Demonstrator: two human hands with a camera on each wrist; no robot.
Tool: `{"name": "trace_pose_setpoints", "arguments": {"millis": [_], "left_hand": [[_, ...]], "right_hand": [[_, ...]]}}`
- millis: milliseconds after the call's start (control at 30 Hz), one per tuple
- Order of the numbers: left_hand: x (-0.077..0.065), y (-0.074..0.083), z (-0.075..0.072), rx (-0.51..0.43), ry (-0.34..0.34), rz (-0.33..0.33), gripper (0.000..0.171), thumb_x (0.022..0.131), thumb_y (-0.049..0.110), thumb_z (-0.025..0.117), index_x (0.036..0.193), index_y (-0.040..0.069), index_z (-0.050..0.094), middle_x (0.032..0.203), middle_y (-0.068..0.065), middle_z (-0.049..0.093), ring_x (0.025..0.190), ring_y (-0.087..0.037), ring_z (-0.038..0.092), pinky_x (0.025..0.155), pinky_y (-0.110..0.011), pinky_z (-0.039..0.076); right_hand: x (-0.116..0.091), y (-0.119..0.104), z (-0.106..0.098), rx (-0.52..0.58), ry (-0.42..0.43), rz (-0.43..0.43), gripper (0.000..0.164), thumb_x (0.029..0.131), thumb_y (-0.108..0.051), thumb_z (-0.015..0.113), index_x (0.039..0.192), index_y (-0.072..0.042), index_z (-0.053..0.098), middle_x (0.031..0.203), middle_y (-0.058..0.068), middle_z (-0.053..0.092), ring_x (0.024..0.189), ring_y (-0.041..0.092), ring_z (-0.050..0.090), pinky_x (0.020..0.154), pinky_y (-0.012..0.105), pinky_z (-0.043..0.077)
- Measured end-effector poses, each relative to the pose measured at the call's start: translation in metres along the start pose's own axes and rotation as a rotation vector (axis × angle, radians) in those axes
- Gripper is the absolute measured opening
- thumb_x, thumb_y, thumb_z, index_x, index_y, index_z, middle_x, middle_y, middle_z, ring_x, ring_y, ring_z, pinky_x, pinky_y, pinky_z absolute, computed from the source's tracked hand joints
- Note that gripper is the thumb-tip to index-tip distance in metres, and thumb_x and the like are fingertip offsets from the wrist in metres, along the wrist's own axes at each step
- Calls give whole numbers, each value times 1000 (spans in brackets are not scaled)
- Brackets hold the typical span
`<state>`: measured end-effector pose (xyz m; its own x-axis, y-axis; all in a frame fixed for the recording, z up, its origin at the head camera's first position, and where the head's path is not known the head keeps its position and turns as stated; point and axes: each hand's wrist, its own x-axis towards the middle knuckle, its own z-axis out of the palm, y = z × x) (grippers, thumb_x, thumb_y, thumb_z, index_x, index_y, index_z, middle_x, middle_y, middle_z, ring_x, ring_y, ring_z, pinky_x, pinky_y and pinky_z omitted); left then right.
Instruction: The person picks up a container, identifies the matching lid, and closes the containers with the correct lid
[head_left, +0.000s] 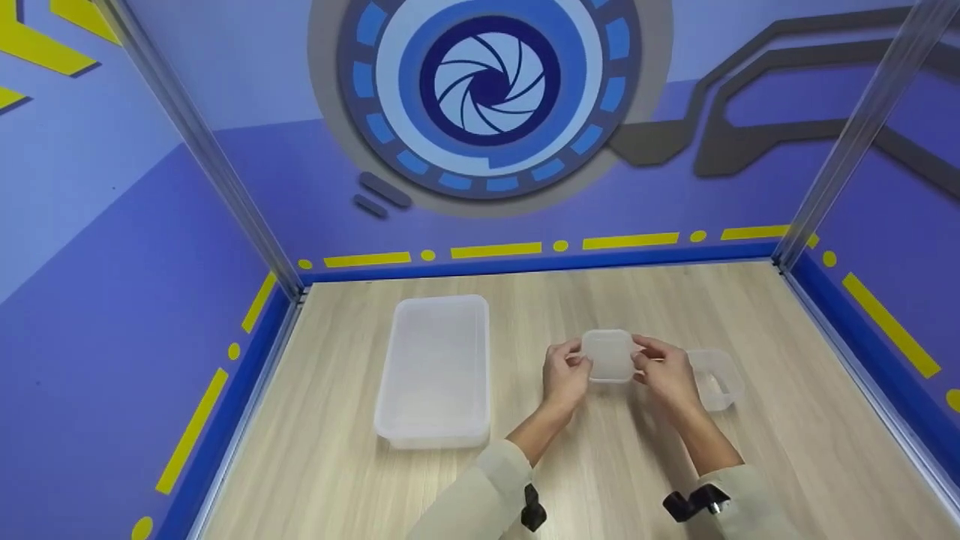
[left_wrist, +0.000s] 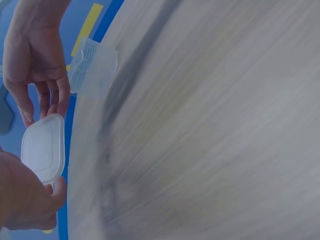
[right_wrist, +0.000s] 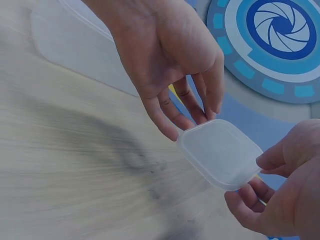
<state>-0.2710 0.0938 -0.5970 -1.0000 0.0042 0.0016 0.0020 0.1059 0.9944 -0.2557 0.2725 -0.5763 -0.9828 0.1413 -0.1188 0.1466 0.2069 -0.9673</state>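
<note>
A small, translucent square lid [head_left: 607, 356] with rounded corners is held up over the table between both hands. The left hand [head_left: 564, 375] pinches its left edge between thumb and fingers. On the opposite edge, the right hand [head_left: 666, 375] pinches it the same way. The right wrist view shows the lid [right_wrist: 220, 154] from its flat face, tilted, with fingertips at both sides. Just right of the right hand, a small clear container [head_left: 721, 379] without a lid stands on the table, partly hidden by that hand and wrist.
A large translucent rectangular box [head_left: 435, 367] with its lid on stands to the left of the hands. The wood-grain table [head_left: 330, 465] is bordered by blue printed panels [head_left: 247, 195] at the back and sides, with metal posts at the corners.
</note>
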Motion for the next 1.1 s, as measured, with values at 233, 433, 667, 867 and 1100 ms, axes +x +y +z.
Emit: {"name": "trace_pose_setpoints", "arguments": {"millis": [233, 433, 667, 867, 1100], "left_hand": [[-1, 0, -3, 3, -12, -26, 35, 97, -8, 64, 132, 0, 68, 123, -5, 63, 111, -17, 64, 91, -29, 58], [-1, 5, -4, 3, -15, -27, 33, 101, -1, 64, 133, 1, 68, 123, -3, 63, 113, -17, 64, 94, -30, 57], [-1, 9, -3, 46, 29, -15, 35, 102, 1, 63, 137, 4, 68, 119, -4, 61, 111, -15, 63, 98, -30, 55], [-1, 11, -2, 56, 61, 10, 33, 102, 2, 64, 135, 4, 68, 118, -4, 61, 111, -14, 62, 100, -33, 54], [-4, 14, -3, 46, 37, 26, 32, 105, 5, 61, 136, 1, 65, 128, -9, 61, 118, -18, 60, 102, -37, 53]], "right_hand": [[-1, 2, -2, -40, 12, 5, 44, 108, -5, 56, 151, 2, 54, 123, 22, 59, 104, 27, 61, 86, 28, 60], [-4, -2, -5, -84, -30, 12, 50, 109, -11, 55, 157, 0, 47, 129, 25, 57, 112, 31, 59, 94, 40, 60], [-7, -10, -4, -58, -81, 24, 55, 113, -24, 51, 162, -2, 40, 145, 30, 52, 126, 37, 58, 101, 38, 57], [-9, -13, -3, -36, -76, 18, 53, 114, -24, 47, 161, -1, 40, 143, 27, 55, 122, 32, 60, 94, 23, 55], [-9, -13, -3, -27, -45, -8, 53, 115, -28, 46, 161, -2, 42, 152, 28, 52, 138, 37, 55, 111, 32, 48]]}}
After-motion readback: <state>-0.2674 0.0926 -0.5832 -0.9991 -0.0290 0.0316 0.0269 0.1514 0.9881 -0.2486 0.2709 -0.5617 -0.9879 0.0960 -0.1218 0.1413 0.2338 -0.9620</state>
